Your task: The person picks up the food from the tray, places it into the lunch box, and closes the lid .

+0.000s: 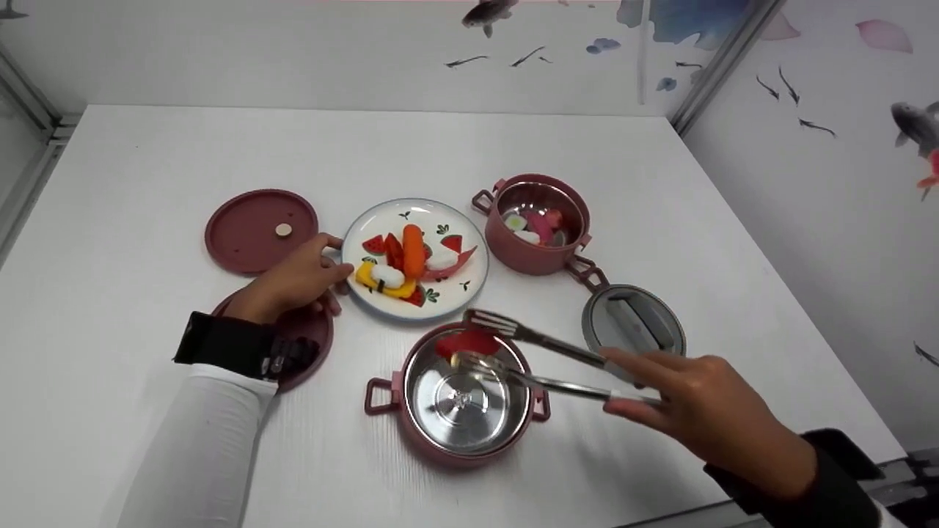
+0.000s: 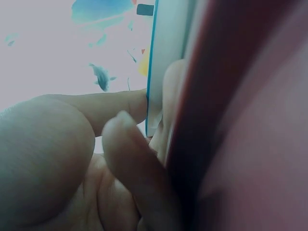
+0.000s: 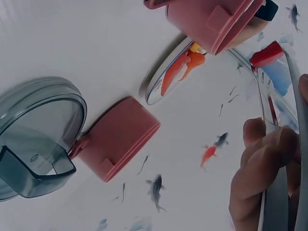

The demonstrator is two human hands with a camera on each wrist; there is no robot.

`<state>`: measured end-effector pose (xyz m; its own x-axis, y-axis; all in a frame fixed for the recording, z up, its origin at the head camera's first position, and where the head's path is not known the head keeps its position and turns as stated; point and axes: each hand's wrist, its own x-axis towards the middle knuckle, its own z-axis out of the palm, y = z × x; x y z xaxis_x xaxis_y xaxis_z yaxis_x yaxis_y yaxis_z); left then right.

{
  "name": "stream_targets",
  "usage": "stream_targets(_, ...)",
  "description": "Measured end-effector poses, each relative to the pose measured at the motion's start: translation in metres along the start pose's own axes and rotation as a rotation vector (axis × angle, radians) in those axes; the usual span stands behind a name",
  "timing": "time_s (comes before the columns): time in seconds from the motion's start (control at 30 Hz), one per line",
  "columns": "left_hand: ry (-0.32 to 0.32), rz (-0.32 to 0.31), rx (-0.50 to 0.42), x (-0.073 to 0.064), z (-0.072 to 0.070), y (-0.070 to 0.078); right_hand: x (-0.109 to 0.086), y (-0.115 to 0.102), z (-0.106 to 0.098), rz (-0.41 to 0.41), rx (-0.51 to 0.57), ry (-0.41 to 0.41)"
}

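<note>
My left hand (image 1: 293,275) grips the left rim of a white plate (image 1: 466,297) with a blue edge and painted watermelons. On the plate lie an orange carrot-shaped piece (image 1: 414,249), a yellow-and-white sushi-like piece (image 1: 387,277) and other toy food. My right hand (image 1: 689,392) holds metal tongs (image 1: 565,352) over a pink pot (image 1: 469,447) with a shiny steel inside. Between the tong tips sits a red piece (image 3: 267,54), above the far side of that pot.
Behind, to the right, a second pink pot (image 1: 532,253) contains several toy food pieces. A grey see-through lid (image 1: 634,323) lies beside it. Two dark red round lids or trays are at the left, one (image 1: 249,235) farther back, the other (image 1: 312,352) under my left wrist.
</note>
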<state>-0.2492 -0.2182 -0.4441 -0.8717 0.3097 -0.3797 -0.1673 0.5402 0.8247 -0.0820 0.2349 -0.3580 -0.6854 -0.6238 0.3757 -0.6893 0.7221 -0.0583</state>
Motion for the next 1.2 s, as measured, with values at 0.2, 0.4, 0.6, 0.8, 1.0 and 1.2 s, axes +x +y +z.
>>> stream_targets(0.2, 0.017, 0.019, -0.007, -0.001, 0.001, -0.001, -0.008, -0.001, 0.007, -0.062, -0.001, -0.036)
stream_targets(0.4, -0.008, -0.018, -0.003, 0.003, 0.001, -0.001, -0.008, -0.006, 0.01, -0.046, -0.026, -0.109)
stream_targets(0.6, -0.007, -0.025, 0.014, -0.002, -0.002, 0.0, -0.002, -0.006, 0.009, -0.018, -0.056, -0.208)
stream_targets(0.8, -0.001, -0.032, 0.022, -0.004, -0.003, 0.0, 0.003, -0.002, 0.011, -0.073, -0.06, -0.175)
stream_targets(1.0, 0.006, -0.02, 0.021, -0.003, -0.004, 0.0, 0.005, 0.001, 0.013, -0.094, -0.063, -0.147)
stream_targets(1.2, 0.004, -0.031, 0.034, -0.003, -0.001, 0.002, 0.002, 0.005, 0.013, -0.106, -0.036, -0.09)
